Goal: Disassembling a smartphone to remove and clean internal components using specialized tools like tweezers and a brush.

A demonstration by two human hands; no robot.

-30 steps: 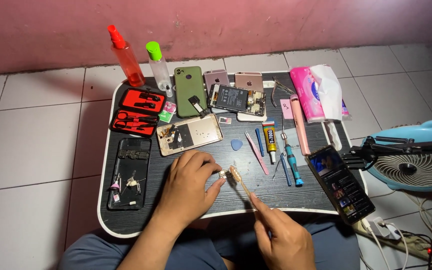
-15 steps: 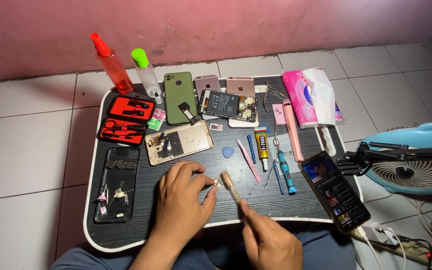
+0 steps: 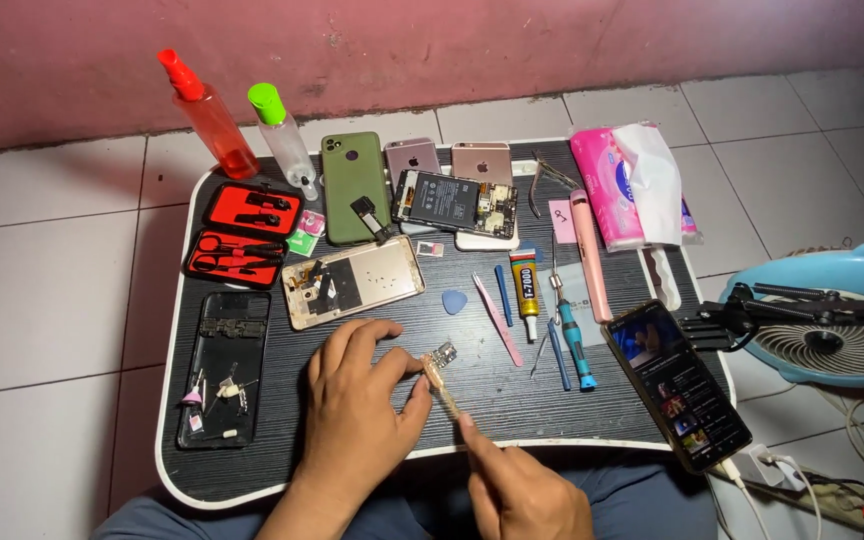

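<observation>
Left hand (image 3: pixel 357 420): palm down on the black lap table (image 3: pixel 252 470), fingertips pinching a small circuit board (image 3: pixel 442 355).
Right hand (image 3: pixel 527 490): fist closed round a brush (image 3: pixel 440 385), bristles touching the board.
Board: front centre, below the blue pick (image 3: pixel 454 301).

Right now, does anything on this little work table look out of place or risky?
Yes. The lit phone at the table's right corner juts past the rim, partly unsupported. The opened phones, like the gold phone shell, look taken apart, not broken.
</observation>
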